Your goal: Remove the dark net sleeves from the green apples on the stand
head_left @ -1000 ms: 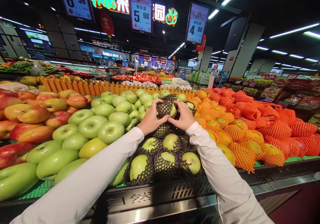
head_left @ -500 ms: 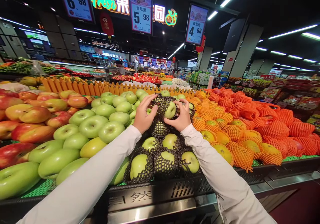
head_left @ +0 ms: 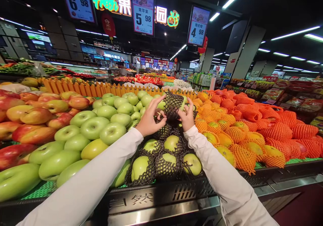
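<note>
Above the front stack, a green apple in a black foam net [head_left: 174, 104] is between my two hands, its netted side towards me. My left hand [head_left: 149, 118] is on its left, fingers curved and the index fingertip against the net. On the right, my right hand [head_left: 187, 117] grips it with thumb and bent fingers. Part of the fingers is hidden behind the apple. Just below lie several more netted green apples [head_left: 168, 160], their tops bare of the net.
Loose green apples [head_left: 93, 126] fill the left side, with red-yellow apples [head_left: 37, 115] beyond. To the right are oranges in orange nets [head_left: 242, 155] and fruit in red nets [head_left: 280, 128]. A low orange fence [head_left: 75, 87] runs behind. Price screens [head_left: 143, 12] hang overhead.
The netted apple has turned and risen slightly to the right, so net now faces me where bare green skin showed. My left hand's fingers have shifted and curled more.
</note>
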Available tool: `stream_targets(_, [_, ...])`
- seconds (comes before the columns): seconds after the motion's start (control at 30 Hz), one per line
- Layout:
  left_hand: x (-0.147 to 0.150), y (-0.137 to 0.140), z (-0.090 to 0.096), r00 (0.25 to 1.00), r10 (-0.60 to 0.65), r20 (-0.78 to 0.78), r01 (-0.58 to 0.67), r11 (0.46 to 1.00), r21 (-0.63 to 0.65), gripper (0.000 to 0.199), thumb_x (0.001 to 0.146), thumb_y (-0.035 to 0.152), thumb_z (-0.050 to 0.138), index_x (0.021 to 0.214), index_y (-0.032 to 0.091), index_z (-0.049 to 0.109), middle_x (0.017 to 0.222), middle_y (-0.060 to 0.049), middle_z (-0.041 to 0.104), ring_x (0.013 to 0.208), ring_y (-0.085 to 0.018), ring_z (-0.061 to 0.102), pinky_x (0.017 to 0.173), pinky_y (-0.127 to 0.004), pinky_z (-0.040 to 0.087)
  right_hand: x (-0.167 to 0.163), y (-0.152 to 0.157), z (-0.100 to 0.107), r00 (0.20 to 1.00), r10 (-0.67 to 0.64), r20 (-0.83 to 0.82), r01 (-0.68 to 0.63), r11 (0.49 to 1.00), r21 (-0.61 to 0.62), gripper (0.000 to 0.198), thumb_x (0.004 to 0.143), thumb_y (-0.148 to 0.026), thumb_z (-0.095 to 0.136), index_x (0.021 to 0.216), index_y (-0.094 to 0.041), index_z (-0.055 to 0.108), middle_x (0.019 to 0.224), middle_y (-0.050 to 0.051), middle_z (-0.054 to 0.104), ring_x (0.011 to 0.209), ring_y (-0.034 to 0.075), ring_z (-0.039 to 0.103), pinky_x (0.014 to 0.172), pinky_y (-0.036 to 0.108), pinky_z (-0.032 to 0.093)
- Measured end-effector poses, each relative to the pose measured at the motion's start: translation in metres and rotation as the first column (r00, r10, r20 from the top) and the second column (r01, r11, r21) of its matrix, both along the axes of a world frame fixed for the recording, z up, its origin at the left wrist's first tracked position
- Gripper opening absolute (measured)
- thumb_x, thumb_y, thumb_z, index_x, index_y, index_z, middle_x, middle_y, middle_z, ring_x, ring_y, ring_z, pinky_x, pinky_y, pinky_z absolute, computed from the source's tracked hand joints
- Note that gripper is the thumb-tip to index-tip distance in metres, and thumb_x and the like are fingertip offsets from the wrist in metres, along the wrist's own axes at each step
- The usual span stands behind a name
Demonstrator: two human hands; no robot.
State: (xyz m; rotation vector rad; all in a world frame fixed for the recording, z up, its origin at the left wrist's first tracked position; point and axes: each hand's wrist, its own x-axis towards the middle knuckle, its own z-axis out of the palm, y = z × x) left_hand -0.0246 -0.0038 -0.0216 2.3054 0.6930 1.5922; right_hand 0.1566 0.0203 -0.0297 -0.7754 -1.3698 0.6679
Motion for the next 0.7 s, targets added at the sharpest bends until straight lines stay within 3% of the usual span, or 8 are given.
stream_targets(0.1, [-0.001,0.002,0.0,0.993,0.113,-0.039,-0.109,0.989,0.095,0.064,0.085,0.028,0.065,0.146,0.029,0.044,0.147,-0.013,0.039,0.09,-0.016,0.064,0.068,-0.028,0.055,0.0,-0.004,0.005,0.994,0.109,-0.01,-0.109,0.989,-0.101,0.088,0.07,-0.056,0.059,0.147,-0.029,0.028,0.147,0.011,0.046,0.121,0.026,0.059,0.079,0.038,0.061])
stream_targets(0.2, [-0.003,0.005,0.001,0.979,0.203,-0.011,-0.2,0.973,0.118,0.047,0.089,0.033,0.062,0.135,0.027,0.055,0.143,-0.012,0.042,0.091,-0.016,0.063,0.068,-0.029,0.054,0.0,-0.006,0.005,0.986,0.167,0.01,-0.164,0.976,-0.142,0.089,0.07,-0.054,0.057,0.151,-0.032,0.027,0.15,0.007,0.044,0.124,0.025,0.057,0.077,0.036,0.062])
stream_targets(0.3, [-0.004,0.005,0.002,0.98,0.199,-0.003,-0.197,0.976,0.094,0.042,0.09,0.036,0.061,0.13,0.024,0.059,0.141,-0.012,0.044,0.091,-0.016,0.063,0.068,-0.028,0.053,0.0,-0.006,0.003,0.982,0.175,0.07,-0.163,0.975,-0.152,0.084,0.078,-0.058,0.046,0.155,-0.032,0.023,0.152,0.005,0.043,0.123,0.024,0.058,0.078,0.037,0.062])
stream_targets(0.4, [-0.004,0.004,0.002,0.983,0.181,0.005,-0.181,0.982,0.06,0.041,0.092,0.038,0.058,0.131,0.024,0.058,0.14,-0.012,0.047,0.093,-0.016,0.063,0.069,-0.028,0.053,-0.002,-0.01,0.004,0.98,0.185,0.075,-0.175,0.977,-0.12,0.077,0.085,-0.066,0.037,0.152,-0.03,0.03,0.149,0.005,0.048,0.119,0.025,0.061,0.082,0.042,0.061])
stream_targets(0.47, [-0.004,0.003,0.003,0.984,0.179,0.012,-0.18,0.983,0.041,0.04,0.092,0.039,0.057,0.129,0.024,0.058,0.139,-0.011,0.048,0.094,-0.016,0.062,0.07,-0.028,0.053,-0.004,-0.014,0.006,0.978,0.2,0.058,-0.196,0.978,-0.07,0.078,0.079,-0.069,0.052,0.145,-0.029,0.04,0.142,0.006,0.056,0.118,0.025,0.062,0.088,0.043,0.06])
stream_targets(0.57, [-0.003,0.002,0.003,0.981,0.194,0.013,-0.194,0.98,0.045,0.037,0.09,0.041,0.059,0.123,0.022,0.06,0.137,-0.011,0.05,0.095,-0.017,0.062,0.073,-0.029,0.053,-0.01,-0.02,0.01,0.984,0.166,0.068,-0.167,0.986,0.021,0.071,0.064,-0.058,0.078,0.123,-0.025,0.055,0.125,0.006,0.067,0.113,0.024,0.064,0.098,0.042,0.056])
stream_targets(0.7, [-0.004,0.001,0.005,0.965,0.261,0.029,-0.263,0.961,0.091,0.032,0.09,0.04,0.059,0.115,0.019,0.058,0.135,-0.012,0.052,0.111,-0.024,0.059,0.086,-0.036,0.053,-0.013,-0.021,0.011,0.996,0.033,0.08,-0.036,0.999,0.037,0.054,0.061,-0.053,0.08,0.101,-0.022,0.06,0.108,0.007,0.071,0.099,0.024,0.068,0.093,0.04,0.057])
